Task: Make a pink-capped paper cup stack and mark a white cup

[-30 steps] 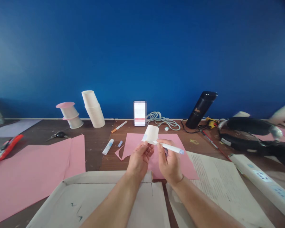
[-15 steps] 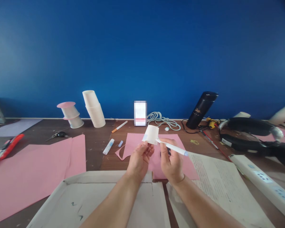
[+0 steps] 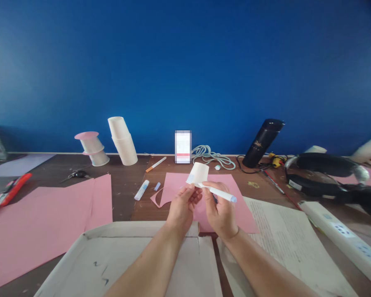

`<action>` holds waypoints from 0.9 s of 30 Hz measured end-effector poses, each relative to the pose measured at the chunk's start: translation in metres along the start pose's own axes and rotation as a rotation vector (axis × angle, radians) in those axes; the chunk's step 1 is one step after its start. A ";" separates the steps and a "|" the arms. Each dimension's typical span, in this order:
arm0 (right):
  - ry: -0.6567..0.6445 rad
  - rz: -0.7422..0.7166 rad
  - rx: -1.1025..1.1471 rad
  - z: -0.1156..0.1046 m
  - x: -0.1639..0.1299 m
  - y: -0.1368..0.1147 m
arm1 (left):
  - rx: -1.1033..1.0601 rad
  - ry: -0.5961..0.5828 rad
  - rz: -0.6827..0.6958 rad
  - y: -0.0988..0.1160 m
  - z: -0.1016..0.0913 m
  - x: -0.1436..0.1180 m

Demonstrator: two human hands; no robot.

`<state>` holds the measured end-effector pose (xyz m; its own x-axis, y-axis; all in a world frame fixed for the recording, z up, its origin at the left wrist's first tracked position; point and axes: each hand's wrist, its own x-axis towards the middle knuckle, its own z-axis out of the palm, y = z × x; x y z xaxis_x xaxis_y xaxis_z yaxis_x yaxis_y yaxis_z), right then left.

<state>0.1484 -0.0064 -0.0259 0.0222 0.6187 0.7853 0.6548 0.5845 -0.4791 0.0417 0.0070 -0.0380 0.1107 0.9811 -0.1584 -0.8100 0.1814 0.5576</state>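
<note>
Over a pink sheet (image 3: 231,218), my left hand (image 3: 182,206) pinches a small white paper cup (image 3: 200,171) by its lower edge. Pale blue colouring shows on the lower left of the cup's side. In my right hand (image 3: 221,212) is a white marker (image 3: 221,194) with a light blue end, held like a pen. Its tip points left and lies at the cup's lower edge; whether it touches cannot be made out. Something dark on the pink sheet is mostly hidden behind my right hand. A small blue cap (image 3: 157,186) lies to the left.
Stacked white cups (image 3: 123,142) and a pink-topped cup pair (image 3: 94,149) stand at back left. A phone (image 3: 183,147), coiled cable (image 3: 213,156) and black flask (image 3: 262,143) line the wall. A box lid (image 3: 136,264) lies in front; a power strip (image 3: 343,235) lies right.
The marker has shifted left and slightly down, its tip now lower along the cup. The cup has tilted a little to the right.
</note>
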 end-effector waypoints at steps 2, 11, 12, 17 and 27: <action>0.006 0.001 0.001 0.000 0.000 0.000 | 0.006 -0.003 0.008 0.000 0.000 0.000; 0.036 0.009 0.036 0.000 -0.002 0.001 | -0.025 0.011 -0.003 0.000 -0.002 0.000; 0.042 0.020 0.045 0.000 -0.003 0.001 | -0.054 0.030 -0.015 0.001 -0.002 0.000; 0.035 0.067 0.058 0.000 -0.003 0.003 | -0.173 0.117 -0.094 0.008 -0.003 0.002; -0.013 0.084 0.045 0.000 -0.003 0.003 | -0.174 0.130 -0.127 0.010 -0.001 0.001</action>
<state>0.1502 -0.0068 -0.0297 0.0651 0.6731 0.7367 0.6164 0.5534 -0.5601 0.0335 0.0095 -0.0336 0.1518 0.9325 -0.3276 -0.8824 0.2772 0.3802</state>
